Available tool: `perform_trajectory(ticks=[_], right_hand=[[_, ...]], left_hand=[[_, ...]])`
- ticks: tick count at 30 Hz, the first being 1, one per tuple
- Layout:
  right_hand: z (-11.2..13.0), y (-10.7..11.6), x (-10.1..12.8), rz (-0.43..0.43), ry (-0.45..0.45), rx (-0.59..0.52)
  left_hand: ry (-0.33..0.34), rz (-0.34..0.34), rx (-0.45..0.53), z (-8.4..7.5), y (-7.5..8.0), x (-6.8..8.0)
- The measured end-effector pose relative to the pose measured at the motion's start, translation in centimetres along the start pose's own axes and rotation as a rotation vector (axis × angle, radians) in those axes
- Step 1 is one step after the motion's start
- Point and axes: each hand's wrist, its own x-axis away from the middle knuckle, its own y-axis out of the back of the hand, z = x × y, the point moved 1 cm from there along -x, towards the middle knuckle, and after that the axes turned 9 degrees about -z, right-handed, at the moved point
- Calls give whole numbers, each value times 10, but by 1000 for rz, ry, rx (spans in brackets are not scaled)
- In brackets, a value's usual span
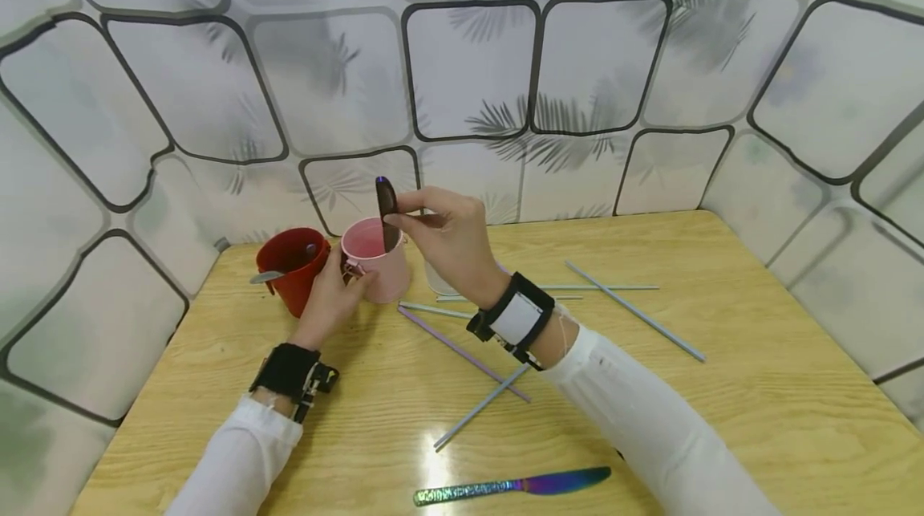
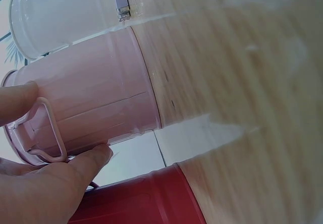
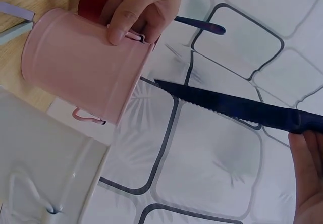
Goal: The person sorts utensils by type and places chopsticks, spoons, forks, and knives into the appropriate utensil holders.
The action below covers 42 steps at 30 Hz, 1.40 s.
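Note:
A pink metal cup (image 1: 371,259) stands on the wooden table (image 1: 758,388). My left hand (image 1: 328,299) grips its side by the small wire handle, thumb and a finger pressed on the wall (image 2: 91,93). Above it, my right hand (image 1: 447,239) pinches the handle of a dark serrated knife (image 1: 387,211). The blade points down, and its tip is at the cup's mouth. The right wrist view shows the blade (image 3: 237,105) just off the pink cup's (image 3: 81,62) rim, with the left hand (image 3: 144,7) on the cup's far side.
A red cup (image 1: 289,267) holding a spoon (image 1: 269,276) stands just left of the pink one. A white cup (image 1: 436,282) is partly hidden behind my right wrist. Several thin straws (image 1: 635,311) lie scattered at mid-table. An iridescent knife (image 1: 512,485) lies near the front edge.

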Motion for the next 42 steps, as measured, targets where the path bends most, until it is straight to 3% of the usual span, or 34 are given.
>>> perform_trajectory(ticks=[4,11,20,28,34,42], right_hand=[[-7,-6,-2,-3,-20,-2],[-22,-17,2,67,-116,6],[-38,-30,13,337,-143,140],[-56,-38,17,420,-203,206],[-65,-40,17,495,-170,241],[-67,-40,18,632,-71,412]], left_hand=[[-4,1,1,1,-1,-1],[-11,3,20,0,0,-1],[-41,9,24,1,2,1],[-50,3,15,3,1,3],[-21,18,16,0,2,3],[-44,14,-7,0,2,4]])
